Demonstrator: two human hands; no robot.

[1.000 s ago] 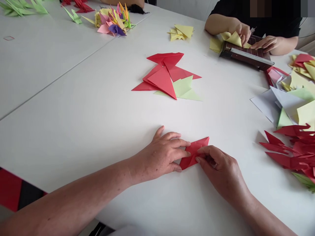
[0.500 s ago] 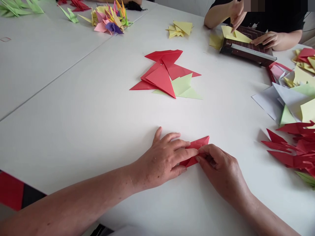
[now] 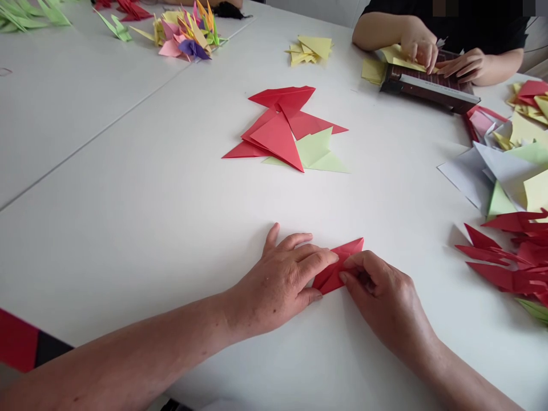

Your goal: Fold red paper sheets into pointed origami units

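A small folded red paper piece (image 3: 342,260) lies on the white table (image 3: 149,200) near its front edge. My left hand (image 3: 285,279) rests on the paper's left end, fingers extended and pressing it flat. My right hand (image 3: 383,297) has its fingers curled and pinches the paper's right side. Most of the paper is hidden under the two hands; only its upper right tip and lower edge show.
A pile of red and light green folded triangles (image 3: 291,134) lies mid-table. Red folded pieces (image 3: 509,257) and loose coloured sheets (image 3: 505,171) sit at the right. Across the table another person's hands (image 3: 440,54) work yellow paper on a dark paper cutter (image 3: 428,85). Colourful folded figures (image 3: 184,34) lie far left.
My left fingers slid right over the red paper, then drew back a little. The other person's hand lifted from the cutter and came back down onto the yellow paper.
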